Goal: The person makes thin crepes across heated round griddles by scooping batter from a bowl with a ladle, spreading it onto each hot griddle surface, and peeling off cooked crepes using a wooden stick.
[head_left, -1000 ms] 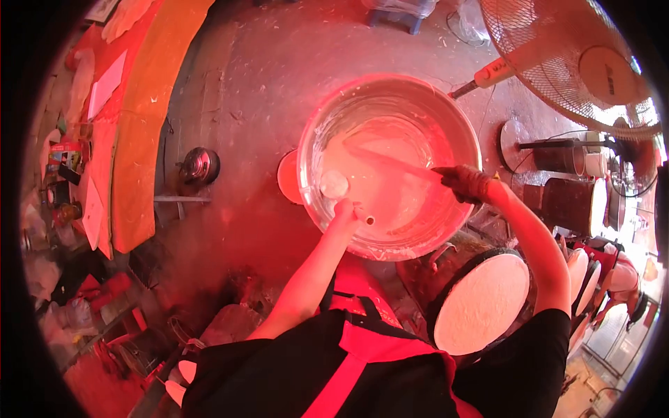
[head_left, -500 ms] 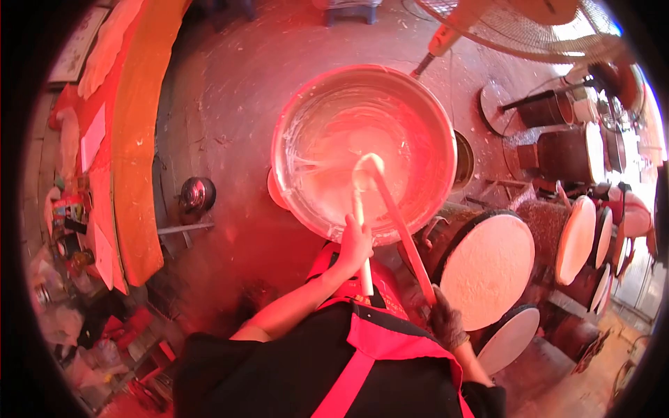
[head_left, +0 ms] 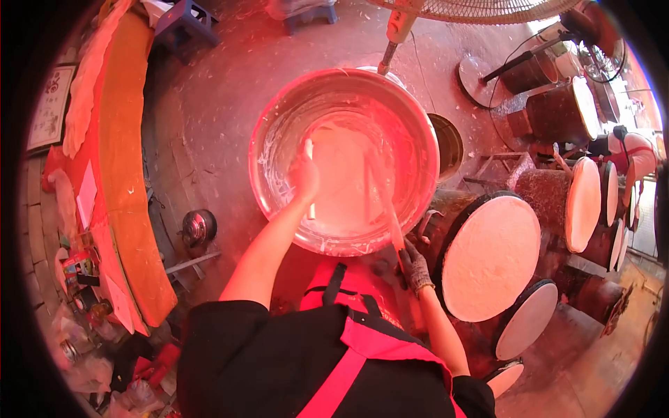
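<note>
No writing, label, brand or number can be read. The framed picture [head_left: 50, 108] at the left edge and the packets [head_left: 78, 268] on the orange counter [head_left: 125, 174] carry marks too small and blurred to make out.

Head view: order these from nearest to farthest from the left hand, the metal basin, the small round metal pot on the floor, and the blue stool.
Measured from the left hand:
1. Metal basin: the hand is inside it, over the pale batter.
2. Small round metal pot: on the floor, left of the basin and lower in the picture.
3. Blue stool: at the top left, beside the long orange counter.
</note>
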